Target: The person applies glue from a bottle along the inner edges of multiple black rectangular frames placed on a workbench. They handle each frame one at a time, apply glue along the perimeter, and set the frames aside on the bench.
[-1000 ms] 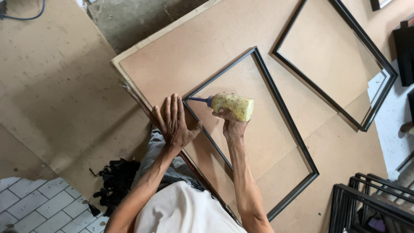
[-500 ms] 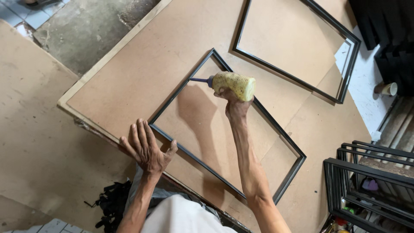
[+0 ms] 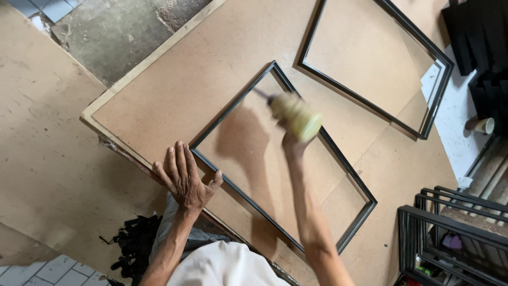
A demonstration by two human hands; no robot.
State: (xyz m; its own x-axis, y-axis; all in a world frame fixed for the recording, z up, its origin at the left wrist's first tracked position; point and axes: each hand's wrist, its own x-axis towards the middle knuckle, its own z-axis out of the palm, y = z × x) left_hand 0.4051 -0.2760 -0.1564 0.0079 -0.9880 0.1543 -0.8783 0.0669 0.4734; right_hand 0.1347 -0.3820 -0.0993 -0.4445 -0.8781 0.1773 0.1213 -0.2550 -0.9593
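We see a yellow squeeze bottle [image 3: 297, 116] with a dark nozzle, blurred, wrapped from below by the right hand [image 3: 292, 142], whose fingers are closed round its lower body; the nozzle points away from the fingertips toward the upper-left rail of the near black frame [image 3: 338, 161]. We judge the bottle light and soft-walled, so it will give under a squeeze and is best held round the middle of its body, where the hand has it now, with the nozzle free. Its skin looks smeared, so it may be a little slippery.

The frame lies flat on a brown board [image 3: 174, 100], just under the bottle. We judge it thin, stiff along its rails and weak at the corners, better steadied by pressing a rail than by lifting one corner. The left hand [image 3: 184, 177] does this: fingers spread and flat, holding nothing, its fingertips beside the frame's left corner.

Beyond the right fingertips lies a second black frame [image 3: 431, 53]; to their right stand stacked black frames [image 3: 450, 233].
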